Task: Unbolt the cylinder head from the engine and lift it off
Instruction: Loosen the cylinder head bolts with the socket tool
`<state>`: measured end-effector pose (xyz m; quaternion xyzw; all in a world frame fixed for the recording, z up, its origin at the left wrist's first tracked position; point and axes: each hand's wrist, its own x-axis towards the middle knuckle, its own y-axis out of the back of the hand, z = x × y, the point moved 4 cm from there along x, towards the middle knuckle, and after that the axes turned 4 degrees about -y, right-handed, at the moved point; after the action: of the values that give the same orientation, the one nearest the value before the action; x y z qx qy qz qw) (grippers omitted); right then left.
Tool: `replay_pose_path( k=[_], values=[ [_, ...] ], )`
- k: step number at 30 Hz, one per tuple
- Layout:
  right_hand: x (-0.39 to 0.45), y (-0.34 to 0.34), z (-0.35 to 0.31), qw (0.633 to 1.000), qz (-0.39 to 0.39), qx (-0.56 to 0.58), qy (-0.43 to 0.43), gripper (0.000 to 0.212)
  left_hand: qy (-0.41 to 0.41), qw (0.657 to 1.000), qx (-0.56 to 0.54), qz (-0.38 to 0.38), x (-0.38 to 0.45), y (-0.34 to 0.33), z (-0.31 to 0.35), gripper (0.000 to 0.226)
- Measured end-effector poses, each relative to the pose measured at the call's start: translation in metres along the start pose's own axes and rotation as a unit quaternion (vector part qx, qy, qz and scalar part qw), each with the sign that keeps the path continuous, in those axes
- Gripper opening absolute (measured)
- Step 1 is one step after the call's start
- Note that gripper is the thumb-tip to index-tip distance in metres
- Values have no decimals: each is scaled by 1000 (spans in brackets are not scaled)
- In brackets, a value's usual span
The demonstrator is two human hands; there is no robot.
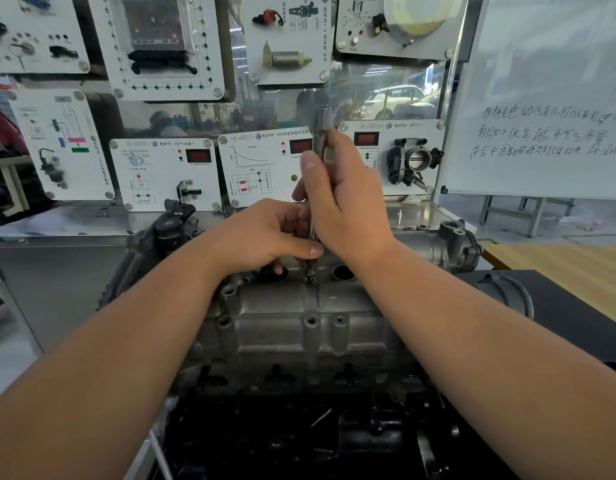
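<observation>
Filling the middle of the view, the engine sits low and close, black and greasy at its near face, with the head bolted on top of it. That head is bare cast metal, dull grey-brown, rounded along its length, studded with raised bosses and round bolt holes; two dark round wells open on its far edge. Behind it stands a wall of white boards with diagrams, red displays and mounted parts, and off to the right a whiteboard with handwriting.

Both arms reach in over the head. Right hand is wrapped around a long, slim steel tool, fingers curled round the shaft, thumb up along it. The tool stands nearly upright, its thicker cylindrical top poking above the fist, its tip planted in a bolt hole on the far side of the head, between the two wells. Left hand comes in just beside, thumb and fingers pinching the shaft low down, right under the right hand. So the head lies directly beneath both grips, touched only through the tool's tip.
</observation>
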<state>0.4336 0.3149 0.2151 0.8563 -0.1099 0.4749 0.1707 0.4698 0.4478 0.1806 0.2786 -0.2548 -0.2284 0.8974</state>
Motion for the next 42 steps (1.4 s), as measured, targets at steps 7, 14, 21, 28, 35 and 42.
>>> replay_pose_path(
  k=[7, 14, 21, 28, 35, 42],
  values=[
    [1, 0, -1, 1000, 13, -11, 13, 22, -3, 1000, -13, -5, 0, -2, 2, 19],
    [0, 0, 0, 1000, -2, 5, -6, 33, 3, 1000, -11, -9, 0, 0, 0, 18],
    [0, 1, -3, 1000, 15, -16, 17, 27, -1, 1000, -10, -10, 0, -1, 1, 20],
    [0, 1, -1, 1000, 20, -9, -1, 30, 9, 1000, -11, -14, 1, 0, -3, 22],
    [0, 1, -2, 1000, 25, -12, 7, 23, 9, 1000, -15, -10, 1, -1, -2, 31],
    [0, 0, -2, 1000, -3, 0, -2, 30, 1, 1000, -10, -13, 0, 0, -2, 15]
  ],
)
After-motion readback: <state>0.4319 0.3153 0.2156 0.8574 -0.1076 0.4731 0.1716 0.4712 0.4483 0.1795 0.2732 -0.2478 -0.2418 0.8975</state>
